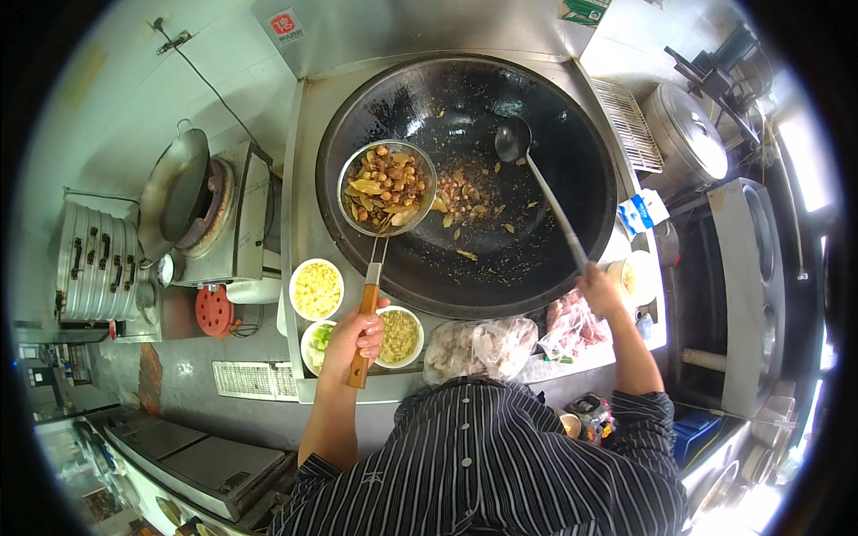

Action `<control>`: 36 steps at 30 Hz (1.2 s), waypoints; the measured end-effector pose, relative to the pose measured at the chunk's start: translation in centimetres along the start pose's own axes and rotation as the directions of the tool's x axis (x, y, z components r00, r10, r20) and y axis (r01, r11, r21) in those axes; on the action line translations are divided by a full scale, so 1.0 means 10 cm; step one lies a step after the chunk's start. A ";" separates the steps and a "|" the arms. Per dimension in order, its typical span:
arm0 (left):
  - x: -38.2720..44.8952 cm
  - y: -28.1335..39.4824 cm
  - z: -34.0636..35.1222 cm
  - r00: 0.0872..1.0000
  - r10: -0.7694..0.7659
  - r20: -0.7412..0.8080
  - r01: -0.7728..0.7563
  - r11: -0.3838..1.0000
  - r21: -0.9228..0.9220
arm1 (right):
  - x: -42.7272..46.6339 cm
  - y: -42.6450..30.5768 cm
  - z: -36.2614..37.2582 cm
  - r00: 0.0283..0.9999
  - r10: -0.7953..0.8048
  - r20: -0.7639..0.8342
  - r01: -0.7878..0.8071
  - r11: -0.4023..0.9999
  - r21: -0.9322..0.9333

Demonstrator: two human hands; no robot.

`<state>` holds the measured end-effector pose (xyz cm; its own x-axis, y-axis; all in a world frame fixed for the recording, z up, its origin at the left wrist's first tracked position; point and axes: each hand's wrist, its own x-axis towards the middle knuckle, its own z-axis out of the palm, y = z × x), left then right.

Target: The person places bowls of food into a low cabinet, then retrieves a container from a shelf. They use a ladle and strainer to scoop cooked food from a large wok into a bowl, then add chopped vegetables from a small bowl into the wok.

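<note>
My left hand (355, 338) grips the wooden handle of a wire-mesh strainer (375, 281). The strainer's basket is over the left side of a large black wok (563, 100) and holds brown whole spices and bay leaves (389, 181). My right hand (598, 289) is closed around the end of a long metal ladle (553, 201); its bowl rests against the wok's inner wall at the upper right. Loose spices and leaf bits (462, 194) lie scattered in the wok between the strainer and the ladle.
Near the wok's front left stand a white bowl of chopped yellowish pieces (317, 289), a bowl of minced greenish food (400, 335) and a bowl with green pieces (320, 338). Plastic bags of pale food (479, 345) and of red meat (570, 328) lie along the front edge.
</note>
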<state>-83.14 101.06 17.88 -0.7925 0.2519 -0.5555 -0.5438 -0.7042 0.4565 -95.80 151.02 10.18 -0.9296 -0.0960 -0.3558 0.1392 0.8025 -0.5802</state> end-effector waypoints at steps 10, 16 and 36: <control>-0.04 0.03 -0.08 0.999 0.020 -0.044 -0.020 1.000 -0.013 | -0.01 -0.12 -0.81 0.851 0.455 0.263 -0.399 0.885 -0.239; -0.08 0.01 -0.04 0.998 0.024 -0.059 -0.026 0.999 -0.042 | 0.25 -0.29 -0.10 0.819 0.403 0.409 -0.454 0.890 0.031; 0.04 0.10 -0.06 0.988 0.010 -0.151 -0.015 0.999 -0.028 | 1.80 -1.36 1.80 0.937 0.117 0.329 -0.308 0.720 0.622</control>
<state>-83.88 100.10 17.70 -0.7472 0.1411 -0.6495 -0.5241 -0.7261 0.4451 -108.26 127.83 -1.51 -0.7428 -0.1900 -0.6420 0.5988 0.2404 -0.7640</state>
